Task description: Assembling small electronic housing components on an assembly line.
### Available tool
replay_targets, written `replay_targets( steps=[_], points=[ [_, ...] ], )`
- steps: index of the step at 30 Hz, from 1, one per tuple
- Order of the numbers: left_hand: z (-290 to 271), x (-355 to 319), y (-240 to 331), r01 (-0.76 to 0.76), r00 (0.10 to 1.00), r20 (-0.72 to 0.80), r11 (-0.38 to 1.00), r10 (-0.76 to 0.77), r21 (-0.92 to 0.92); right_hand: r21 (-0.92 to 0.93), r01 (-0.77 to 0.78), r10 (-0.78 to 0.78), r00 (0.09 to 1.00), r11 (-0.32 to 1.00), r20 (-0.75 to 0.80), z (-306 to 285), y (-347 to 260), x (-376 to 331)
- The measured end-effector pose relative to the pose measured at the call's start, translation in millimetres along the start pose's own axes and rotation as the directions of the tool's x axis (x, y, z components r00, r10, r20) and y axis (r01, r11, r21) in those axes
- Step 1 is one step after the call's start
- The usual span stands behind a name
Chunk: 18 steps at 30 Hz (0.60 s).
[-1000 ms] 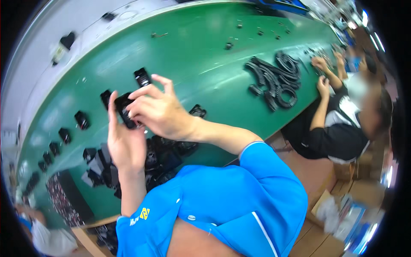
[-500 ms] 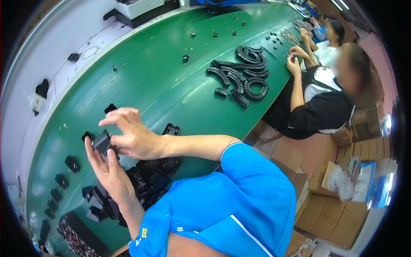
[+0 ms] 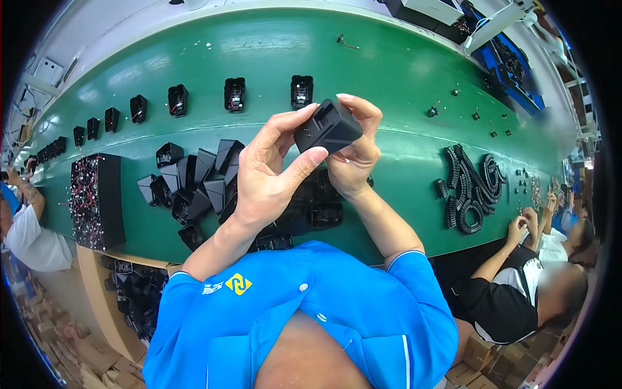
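Observation:
Between my two hands is a black plastic housing [image 3: 329, 128], boxy with slanted sides and a recess at one end, raised above the green table. My left hand [image 3: 267, 170] grips its left side, thumb along the near edge and fingers at the far side. My right hand [image 3: 353, 159] closes round the right side, its fingers partly hidden behind the part. Just beyond the hands, an open black housing with parts inside [image 3: 302, 91] stands on the table. A heap of loose black housings [image 3: 206, 174] lies to the left of and beneath my forearms.
Similar housings [image 3: 177, 100] form a curved row at the far left. A black box [image 3: 115, 201] full of small wired parts stands at left. Black segmented strips [image 3: 461, 188] lie coiled at right, near small wired pieces [image 3: 433, 111]. People sit at both sides, including one in black [image 3: 499, 295].
The view has swung left and levelled over the table. My right hand, its fingers raised before, now wraps the housing, which both hands hold.

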<state>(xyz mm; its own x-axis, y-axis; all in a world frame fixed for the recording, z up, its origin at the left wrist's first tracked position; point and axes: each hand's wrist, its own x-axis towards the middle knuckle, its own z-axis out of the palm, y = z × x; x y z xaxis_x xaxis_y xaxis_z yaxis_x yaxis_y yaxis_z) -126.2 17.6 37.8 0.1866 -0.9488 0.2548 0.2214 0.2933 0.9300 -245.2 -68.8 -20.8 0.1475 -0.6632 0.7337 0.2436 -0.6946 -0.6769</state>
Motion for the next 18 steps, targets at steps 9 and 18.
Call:
replay_targets(
  steps=[9,18],
  points=[
    [-14.4,4.8,-14.3,0.256,0.941,-0.107,0.881,-0.321,-0.398,-0.177,0.055,-0.021,0.982,0.983,0.186,14.2,-6.1,5.7],
    [-35.0,-2.6,-46.9,0.182,0.977,0.036,0.908,-0.21,0.378,-0.793,0.182,0.327,0.84,0.582,0.433,-97.5,72.4,54.7]
  ],
)
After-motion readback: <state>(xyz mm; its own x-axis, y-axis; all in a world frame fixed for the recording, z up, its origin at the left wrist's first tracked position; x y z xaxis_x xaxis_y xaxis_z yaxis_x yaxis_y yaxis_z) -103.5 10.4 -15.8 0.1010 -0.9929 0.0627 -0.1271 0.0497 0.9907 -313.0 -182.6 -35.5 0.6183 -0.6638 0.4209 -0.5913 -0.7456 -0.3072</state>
